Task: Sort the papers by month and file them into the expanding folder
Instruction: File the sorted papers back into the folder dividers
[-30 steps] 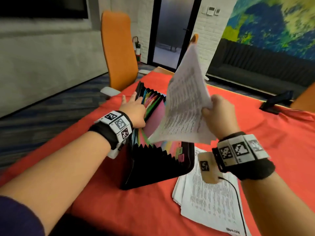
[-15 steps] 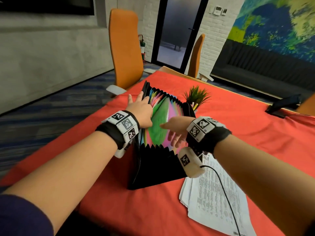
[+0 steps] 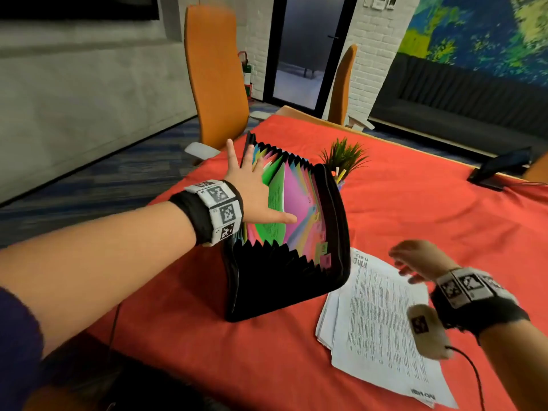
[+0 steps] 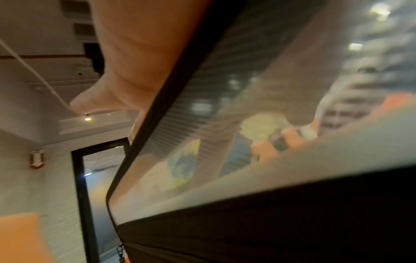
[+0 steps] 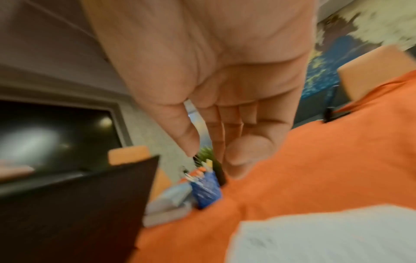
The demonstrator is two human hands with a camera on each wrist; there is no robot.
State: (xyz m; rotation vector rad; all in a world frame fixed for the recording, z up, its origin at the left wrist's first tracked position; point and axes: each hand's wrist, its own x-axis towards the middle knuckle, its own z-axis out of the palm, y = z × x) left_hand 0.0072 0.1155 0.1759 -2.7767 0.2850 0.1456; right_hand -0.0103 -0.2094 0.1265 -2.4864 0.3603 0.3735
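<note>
Paper stack (image 3: 382,315): loose white printed sheets, top one headed JULY, on the table at 3 o'clock of the folder; light, limp, likely to slide; pinch one corner.
Expanding folder (image 3: 284,280): black, stiff shell, pleated sides, coloured dividers, standing fanned.
Left hand (image 3: 252,191): fingers splayed wide, pressing dividers apart.
Right hand (image 3: 421,262): relaxed, empty, over the stack.
Tablecloth (image 3: 415,203): red fabric.

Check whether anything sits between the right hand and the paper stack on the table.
Nothing visible does. The right hand hovers empty, fingers relaxed, just over the far right edge of the paper stack, whose top sheet is bare. The expanding folder stands to the stack's left, held open by the left hand.
</note>
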